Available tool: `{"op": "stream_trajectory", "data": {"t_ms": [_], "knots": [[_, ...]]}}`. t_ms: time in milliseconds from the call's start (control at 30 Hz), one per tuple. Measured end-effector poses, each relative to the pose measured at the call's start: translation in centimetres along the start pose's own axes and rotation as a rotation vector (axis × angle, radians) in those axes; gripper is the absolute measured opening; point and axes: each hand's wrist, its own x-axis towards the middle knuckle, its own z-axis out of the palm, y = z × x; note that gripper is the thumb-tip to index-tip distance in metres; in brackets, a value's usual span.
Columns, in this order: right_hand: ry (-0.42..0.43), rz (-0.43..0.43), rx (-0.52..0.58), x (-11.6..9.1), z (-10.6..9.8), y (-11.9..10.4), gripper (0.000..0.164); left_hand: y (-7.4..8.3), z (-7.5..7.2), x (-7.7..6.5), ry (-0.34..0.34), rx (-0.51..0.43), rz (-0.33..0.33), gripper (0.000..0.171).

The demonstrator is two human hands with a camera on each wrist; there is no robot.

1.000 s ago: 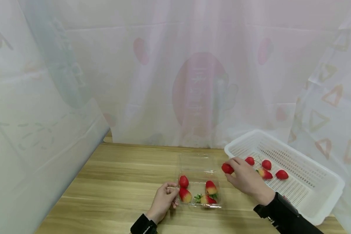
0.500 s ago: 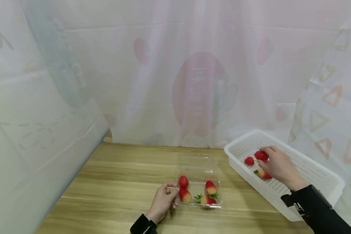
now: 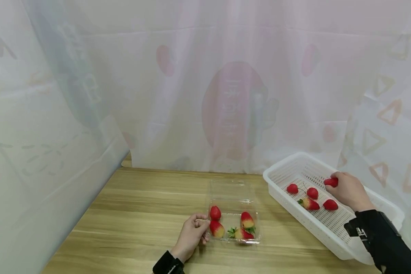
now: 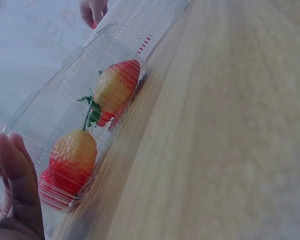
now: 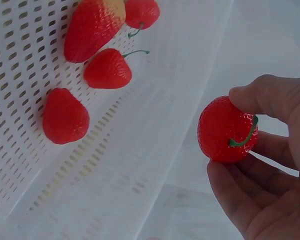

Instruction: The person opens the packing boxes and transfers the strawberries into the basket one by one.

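Note:
My right hand (image 3: 351, 192) pinches a small red toy strawberry (image 5: 224, 131) with a green stem between thumb and fingers. It is above the far side of the white basket (image 3: 308, 224). My left hand (image 3: 191, 233) is at the left side of an open clear plastic clamshell box (image 3: 231, 219), its curled fingers and thumb pinching the edge. Inside the box, a red strawberry (image 3: 215, 212) and a red-yellow strawberry (image 3: 217, 229) lie along the left. Two leafy red-yellow ones, including a strawberry (image 4: 117, 87) seen in the left wrist view, lie toward the right.
Several loose strawberries lie on the basket's perforated floor, among them a plain red strawberry (image 5: 65, 116) and a red-yellow strawberry (image 3: 309, 203). The box lid (image 3: 231, 190) stands open toward the back. Printed white curtains (image 3: 178, 99) surround the wooden table (image 3: 130, 217).
My right hand has carried the red strawberry from beside the clamshell box rightward across the basket. The left hand and the box have stayed in place.

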Motion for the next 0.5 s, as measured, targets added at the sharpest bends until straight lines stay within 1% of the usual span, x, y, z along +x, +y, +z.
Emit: {"op": "stream_trajectory", "data": {"t_ms": [167,333,500], "knots": [[-0.079,0.073,0.014,-0.1,0.4,2.1,0.028,0.0,0.0,0.0,0.006,0.006,-0.009,0.035],[-0.166,0.163,0.043,-0.5,0.9,3.6,0.024,0.0,0.0,0.1,0.013,0.014,-0.019,0.035],[-0.282,0.2,0.028,-1.0,1.7,4.7,0.018,0.0,-0.2,0.0,0.018,0.019,-0.019,0.035]]}}
